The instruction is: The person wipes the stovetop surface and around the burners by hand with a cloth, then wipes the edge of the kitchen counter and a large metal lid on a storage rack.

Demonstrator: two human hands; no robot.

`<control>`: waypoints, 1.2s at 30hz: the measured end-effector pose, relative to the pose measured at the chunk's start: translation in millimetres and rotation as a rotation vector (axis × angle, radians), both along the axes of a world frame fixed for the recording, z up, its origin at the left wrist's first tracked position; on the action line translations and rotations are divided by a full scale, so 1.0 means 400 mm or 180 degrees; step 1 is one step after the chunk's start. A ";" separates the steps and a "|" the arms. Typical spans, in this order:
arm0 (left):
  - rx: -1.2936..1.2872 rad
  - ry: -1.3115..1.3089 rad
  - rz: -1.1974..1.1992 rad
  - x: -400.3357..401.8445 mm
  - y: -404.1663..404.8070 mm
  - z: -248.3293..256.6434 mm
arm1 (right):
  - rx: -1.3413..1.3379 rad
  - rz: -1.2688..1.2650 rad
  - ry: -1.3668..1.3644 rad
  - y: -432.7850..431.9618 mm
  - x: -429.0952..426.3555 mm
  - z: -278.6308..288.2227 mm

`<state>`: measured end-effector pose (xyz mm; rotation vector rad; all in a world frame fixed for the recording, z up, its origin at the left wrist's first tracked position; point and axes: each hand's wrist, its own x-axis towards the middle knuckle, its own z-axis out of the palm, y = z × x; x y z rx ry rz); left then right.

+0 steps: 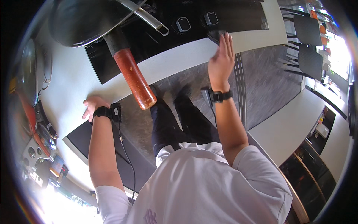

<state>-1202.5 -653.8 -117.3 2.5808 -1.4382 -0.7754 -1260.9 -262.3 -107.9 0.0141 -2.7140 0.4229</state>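
Observation:
My left hand point(95, 106) is at the edge of the white countertop point(67, 95), its fingers apart and nothing in it. Raised beside the front edge of the black cooktop point(237, 16), my right hand point(223, 61) has its fingers extended; a blurred dark thing point(214, 36) shows by its fingertips, and I cannot tell whether the hand touches it. A wok point(84, 22) with a reddish wooden handle point(134, 78) sits over the cooktop, the handle reaching past the counter's edge. A metal handle point(145, 18) crosses above the wok's rim. Both wrists wear black straps with small devices.
Two control knobs point(183, 24) are on the cooktop. A glass lid point(29, 72), a knife point(46, 120) and other utensils lie along the left. Grey chairs point(307, 30) stand at the upper right, a white counter point(291, 123) at the right. Cables hang from the wrist devices.

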 end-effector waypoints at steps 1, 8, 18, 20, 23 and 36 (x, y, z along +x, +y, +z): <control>0.0004 -0.0132 -0.0110 0.005 -0.009 -0.019 | 0.0072 0.0229 0.0144 -0.012 -0.022 -0.005; 0.1007 -0.2752 -0.2164 0.043 -0.129 -0.190 | 0.0162 0.0642 -0.0177 -0.172 -0.001 -0.058; 0.1802 -0.4205 -0.3477 0.015 -0.052 -0.046 | -0.0350 0.0398 0.0337 -0.024 -0.083 -0.024; 0.1465 -0.4864 -0.4323 0.057 -0.159 -0.142 | 0.0006 0.0571 0.0158 -0.023 -0.106 -0.046; 0.2130 -0.5356 -0.4166 -0.010 -0.053 -0.058 | 0.0279 0.0767 0.0000 -0.039 -0.064 -0.071; 0.2148 -0.4909 -0.3853 -0.012 -0.021 -0.015 | -0.1110 0.0128 0.0680 0.236 -0.357 -0.007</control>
